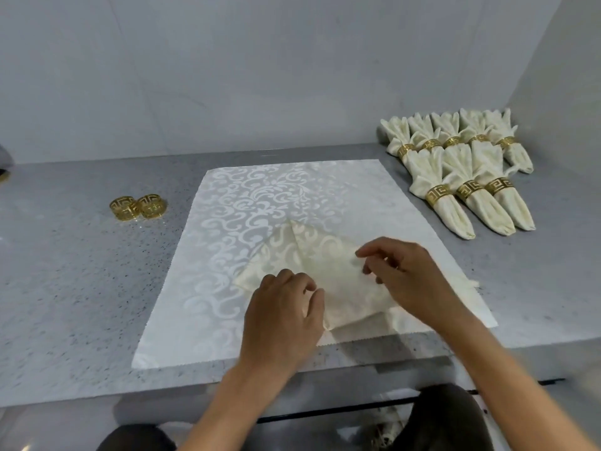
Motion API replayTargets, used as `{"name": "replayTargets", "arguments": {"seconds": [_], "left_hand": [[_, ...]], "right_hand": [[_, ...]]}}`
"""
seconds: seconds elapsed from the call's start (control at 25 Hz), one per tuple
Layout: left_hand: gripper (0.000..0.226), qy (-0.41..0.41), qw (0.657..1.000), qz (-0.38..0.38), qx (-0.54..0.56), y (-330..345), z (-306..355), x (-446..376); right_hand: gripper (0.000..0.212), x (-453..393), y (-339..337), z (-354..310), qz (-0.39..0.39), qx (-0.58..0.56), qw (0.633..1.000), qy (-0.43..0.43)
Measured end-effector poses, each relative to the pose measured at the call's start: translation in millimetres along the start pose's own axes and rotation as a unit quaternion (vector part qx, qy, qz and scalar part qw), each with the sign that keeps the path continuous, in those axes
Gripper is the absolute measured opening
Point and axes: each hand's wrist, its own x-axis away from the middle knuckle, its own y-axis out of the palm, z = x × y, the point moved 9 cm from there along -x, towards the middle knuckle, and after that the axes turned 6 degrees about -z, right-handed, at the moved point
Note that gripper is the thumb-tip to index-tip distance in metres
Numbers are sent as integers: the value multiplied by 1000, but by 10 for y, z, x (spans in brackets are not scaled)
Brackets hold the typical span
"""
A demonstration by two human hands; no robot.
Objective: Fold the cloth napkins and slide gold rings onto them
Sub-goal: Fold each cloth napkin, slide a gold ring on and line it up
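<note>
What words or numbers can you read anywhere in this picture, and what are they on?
None: no words, labels, brands or numbers show anywhere.
The gold rings carry only a cut-out maze pattern, not letters.
The white cloth and the napkin being folded have only swirly leaf patterns.
The finished napkins and the grey table are bare of writing.

Folded napkin (312, 265) lies near-centre on the flat cloth (227, 239); two rings (138, 207) far left; ringed napkins (461, 170) — about eight — far right.
</note>
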Motion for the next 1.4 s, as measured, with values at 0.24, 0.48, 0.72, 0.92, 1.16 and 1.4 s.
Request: {"name": "replayTargets", "arguments": {"seconds": [0.24,0.48,0.72,0.92,1.16,1.4], "left_hand": [[21,24,997,-49,-52,326,173,12],[18,73,991,-96,-56,212,49,14],[34,106,992,-48,-47,210,55,230],[27,119,993,1,-23,184,33,302],[20,152,987,46,-16,173,75,347],[17,142,987,74,0,155,10,362]], "right_hand": [[30,-67,-593,747,-186,237,950,88],[6,262,-490,718,-312,-24,946,89],[28,-129,-562,461,-248,-345,902,71],[16,-742,-220,188,-186,-193,963,29],[19,-1201,436,-12,-140,-58,988,0],[9,-1278,711,-95,-56,91,989,-102]]}}
